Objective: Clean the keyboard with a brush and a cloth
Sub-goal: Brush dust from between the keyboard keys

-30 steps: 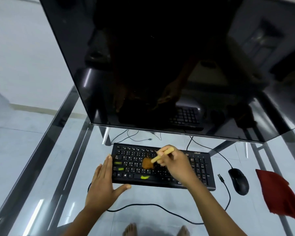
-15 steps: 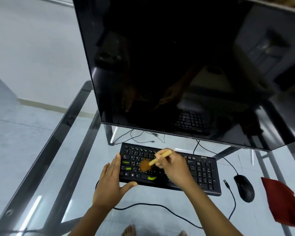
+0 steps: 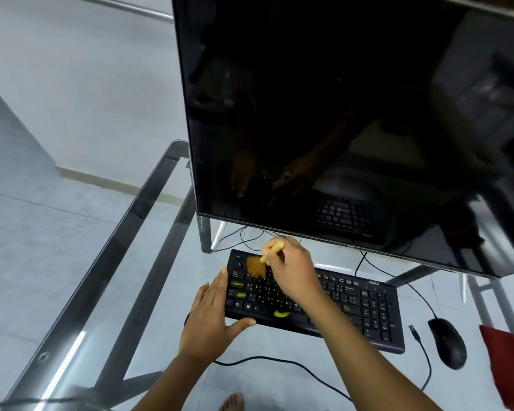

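Note:
A black keyboard point(image 3: 353, 304) with a few yellow-green marked keys lies on the glass table under the monitor. My right hand point(image 3: 294, 271) is shut on a small brush point(image 3: 257, 264) with a pale wooden handle; its brown bristles rest on the keys at the keyboard's upper left corner. My left hand point(image 3: 212, 315) lies flat against the keyboard's left end, fingers apart, thumb along the front edge. A red cloth point(image 3: 511, 363) sits at the right edge of the table.
A large dark monitor point(image 3: 339, 114) stands just behind the keyboard. A black mouse point(image 3: 447, 342) lies to its right, with a loose cable plug point(image 3: 414, 332) between them. A cable point(image 3: 279, 363) loops in front. The glass table point(image 3: 86, 292) has a metal frame.
The brush has moved from the middle of the left key block up to the keyboard's upper left corner. My head has turned left. The left hand stays at the keyboard's left end.

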